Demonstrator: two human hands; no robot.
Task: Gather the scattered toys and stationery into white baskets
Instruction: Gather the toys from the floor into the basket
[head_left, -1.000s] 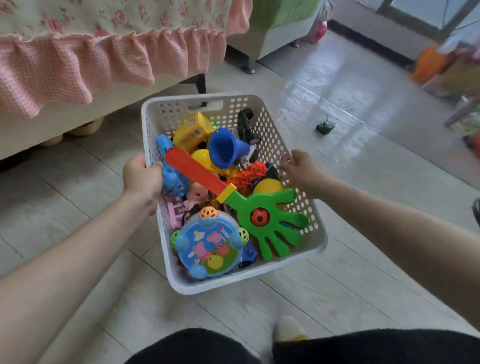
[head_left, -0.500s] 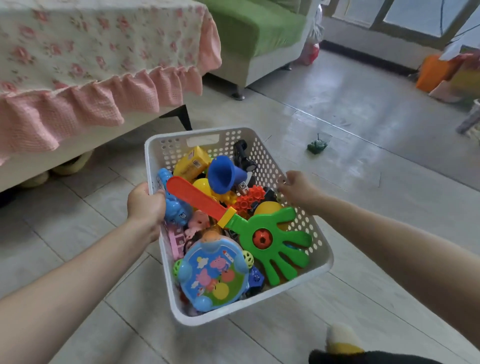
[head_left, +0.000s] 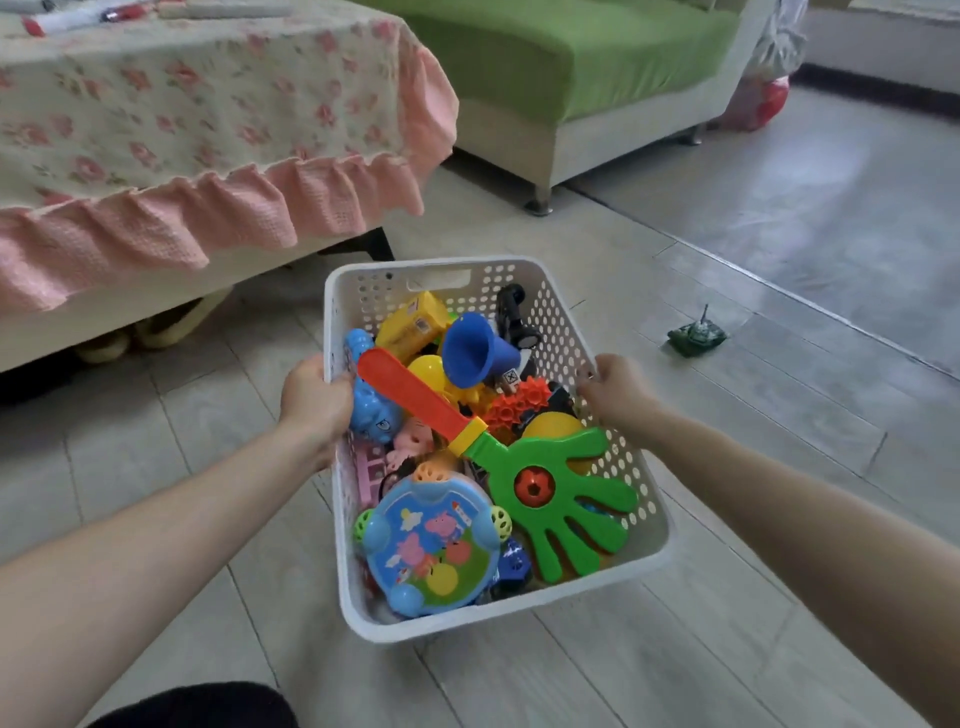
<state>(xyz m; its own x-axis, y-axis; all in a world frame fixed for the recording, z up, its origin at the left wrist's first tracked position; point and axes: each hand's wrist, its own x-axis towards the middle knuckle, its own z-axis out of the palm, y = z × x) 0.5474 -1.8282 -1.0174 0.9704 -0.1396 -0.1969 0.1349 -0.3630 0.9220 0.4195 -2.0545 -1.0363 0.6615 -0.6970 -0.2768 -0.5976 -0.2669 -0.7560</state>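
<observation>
Bottom edge, nearest: dark clothing (head_left: 197, 706). Both forearms reach fwd to the white basket (head_left: 519, 616) at mid-frame over the floor (head_left: 727, 649); resting or lifted, can't tell.

Basket's near end: round blue drum toy (head_left: 431, 551). Just right of it is the green hand clapper (head_left: 550, 493), its orange handle slanting up-left across the pile.

Left hand (head_left: 317, 400) grips the left rim, fingers curled over the edge, just beside a blue elephant toy (head_left: 374, 410). Right hand (head_left: 618, 395) grips the right rim the same way, fingers hooked over.

Mid-pile, btwn the hands: orange spiky ball (head_left: 519, 402). Far end: blue horn (head_left: 478, 353), yellow box (head_left: 410, 327), and a black wheeled toy (head_left: 511, 317) near the far wall. So the basket is full of toys, held at both sides.

Beyond, right of the basket & well apart, a small green toy tank (head_left: 696, 335) sits on the floor. Far left: counter (head_left: 208, 104) w/ floral cloth & pink frill; pens or markers (head_left: 62, 21) on top, blurred. Farthest back: green sofa (head_left: 571, 52).
</observation>
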